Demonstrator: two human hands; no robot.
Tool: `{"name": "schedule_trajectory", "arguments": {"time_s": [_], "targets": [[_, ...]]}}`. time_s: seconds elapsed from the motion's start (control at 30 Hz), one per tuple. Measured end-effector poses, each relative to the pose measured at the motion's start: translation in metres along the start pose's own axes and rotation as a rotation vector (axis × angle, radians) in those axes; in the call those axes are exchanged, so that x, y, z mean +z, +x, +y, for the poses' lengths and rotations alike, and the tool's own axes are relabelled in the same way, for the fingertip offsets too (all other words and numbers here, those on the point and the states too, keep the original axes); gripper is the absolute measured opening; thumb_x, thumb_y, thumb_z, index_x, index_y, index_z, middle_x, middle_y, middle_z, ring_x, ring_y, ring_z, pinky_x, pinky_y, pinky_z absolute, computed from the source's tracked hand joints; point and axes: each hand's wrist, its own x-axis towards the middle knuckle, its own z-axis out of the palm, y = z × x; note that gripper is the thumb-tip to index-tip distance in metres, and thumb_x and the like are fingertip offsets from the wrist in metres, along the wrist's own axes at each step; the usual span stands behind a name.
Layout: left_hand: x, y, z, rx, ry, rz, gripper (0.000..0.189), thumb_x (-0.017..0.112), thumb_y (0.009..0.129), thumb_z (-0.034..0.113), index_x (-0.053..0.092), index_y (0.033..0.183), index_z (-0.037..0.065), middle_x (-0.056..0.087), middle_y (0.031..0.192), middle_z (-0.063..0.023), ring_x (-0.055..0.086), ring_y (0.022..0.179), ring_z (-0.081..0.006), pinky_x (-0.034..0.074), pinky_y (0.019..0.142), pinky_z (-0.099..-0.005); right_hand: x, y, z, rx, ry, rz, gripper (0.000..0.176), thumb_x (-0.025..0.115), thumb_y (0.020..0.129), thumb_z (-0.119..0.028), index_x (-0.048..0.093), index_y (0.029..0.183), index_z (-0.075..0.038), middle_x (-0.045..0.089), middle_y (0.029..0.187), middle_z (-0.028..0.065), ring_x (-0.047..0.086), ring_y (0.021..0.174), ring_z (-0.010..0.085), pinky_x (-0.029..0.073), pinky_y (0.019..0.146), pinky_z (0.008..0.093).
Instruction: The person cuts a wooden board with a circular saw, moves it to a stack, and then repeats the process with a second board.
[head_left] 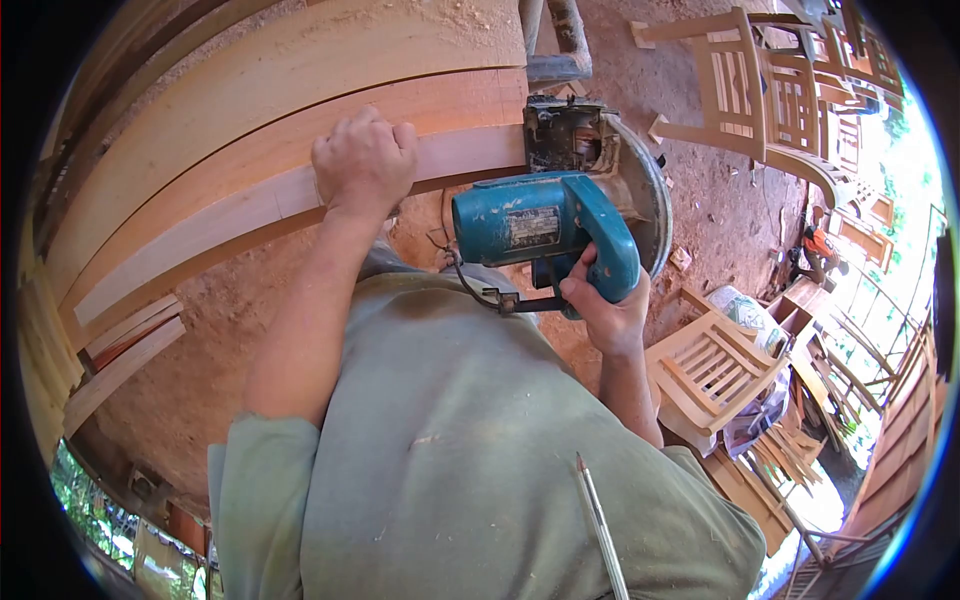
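the left hand (365, 160) presses on the plank (200, 235), fingers curled over its far edge; the plank's long axis runs from lower left to upper right; the saw (545, 225) sits just right of that hand, at the plank's right end, its handle gripped by the right hand (605, 300).

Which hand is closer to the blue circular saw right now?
Right. The right hand grips the circular saw by its handle, under the teal body. The left hand rests on the wooden plank, off to the saw's left and not touching it.
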Motion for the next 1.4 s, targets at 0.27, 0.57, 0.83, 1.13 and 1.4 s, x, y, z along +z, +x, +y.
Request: {"name": "schedule_trajectory", "arguments": {"time_s": [0.27,0.57,0.83,1.13,1.4], "targets": [[0.004,-0.001,-0.002,0.04,-0.017,0.056,0.035,0.049,0.086,0.029,0.071,0.071,0.006,0.068,0.09,-0.0089,0.066,0.086,-0.0291,0.046,0.075,-0.0477,-0.003,0.0,0.006,-0.002,0.001,-0.016,0.032,0.074,0.074,0.005,0.057,0.101,-0.001,0.06,0.078,0.0006,0.055,0.069,0.0068,0.044,0.061,0.0224],[0.002,-0.004,-0.002,0.017,-0.015,0.034,0.03,0.049,0.086,0.027,0.066,0.074,0.005,0.066,0.087,-0.0104,0.065,0.088,-0.0313,0.046,0.076,-0.0481,-0.006,-0.001,0.01,-0.007,0.038,-0.028,0.034,0.072,0.073,0.009,0.057,0.102,0.0,0.06,0.078,0.0015,0.055,0.07,0.0075,0.044,0.062,0.0228],[0.004,-0.006,-0.003,0.042,-0.04,0.093,0.03,0.049,0.085,0.027,0.064,0.072,0.005,0.067,0.081,-0.0124,0.065,0.08,-0.0341,0.049,0.072,-0.0488,-0.007,-0.002,0.013,-0.038,0.067,-0.043,0.036,0.071,0.073,0.011,0.055,0.105,0.002,0.059,0.077,0.0029,0.054,0.068,0.0078,0.044,0.06,0.0237],[0.005,-0.003,-0.001,0.005,-0.002,0.118,0.034,0.049,0.084,0.027,0.069,0.065,0.005,0.067,0.08,-0.0096,0.066,0.081,-0.0299,0.047,0.072,-0.0458,-0.011,-0.002,0.011,-0.012,0.041,-0.058,0.036,0.072,0.074,0.008,0.056,0.105,0.002,0.06,0.079,0.0027,0.055,0.069,0.0074,0.044,0.061,0.0235],[0.001,-0.001,-0.001,0.032,-0.057,0.106,0.031,0.051,0.084,0.026,0.063,0.068,0.003,0.065,0.078,-0.0153,0.063,0.08,-0.0361,0.047,0.074,-0.0501,-0.009,-0.002,0.012,-0.009,0.063,-0.029,0.037,0.072,0.072,0.008,0.056,0.105,0.002,0.06,0.077,0.0035,0.055,0.069,0.0085,0.045,0.063,0.0243]]}}
